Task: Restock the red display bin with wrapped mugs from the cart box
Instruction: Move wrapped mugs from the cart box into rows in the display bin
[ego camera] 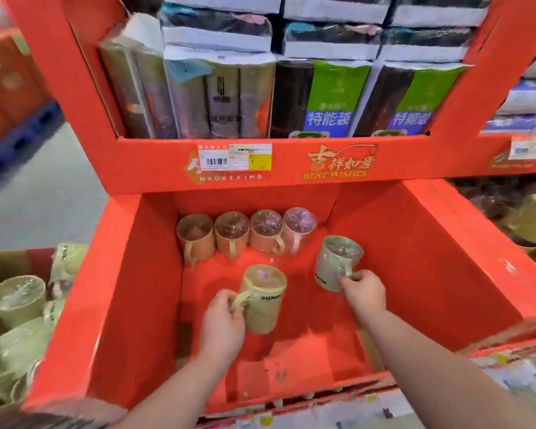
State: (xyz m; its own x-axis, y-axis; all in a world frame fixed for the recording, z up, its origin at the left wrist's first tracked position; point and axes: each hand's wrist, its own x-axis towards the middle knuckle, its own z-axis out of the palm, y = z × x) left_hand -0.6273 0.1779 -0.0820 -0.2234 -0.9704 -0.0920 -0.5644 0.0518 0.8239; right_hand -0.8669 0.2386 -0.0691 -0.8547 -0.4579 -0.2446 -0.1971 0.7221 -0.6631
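The red display bin (440, 249) fills the middle of the view. Several wrapped mugs (245, 233) stand in a row against its back wall. My left hand (220, 323) grips a yellowish wrapped mug (265, 300) by its handle, held above the bin floor. My right hand (364, 294) holds the handle of a pale green wrapped mug (336, 263), tilted, near the right end of the row. At the far left the cart box (3, 258) holds more wrapped mugs (16, 300).
An upper red shelf (291, 164) with stacked packaged goods overhangs the back of the bin. A neighbouring bin (532, 218) with wrapped items lies to the right. Grey floor and a blue pallet (19, 140) show at the left.
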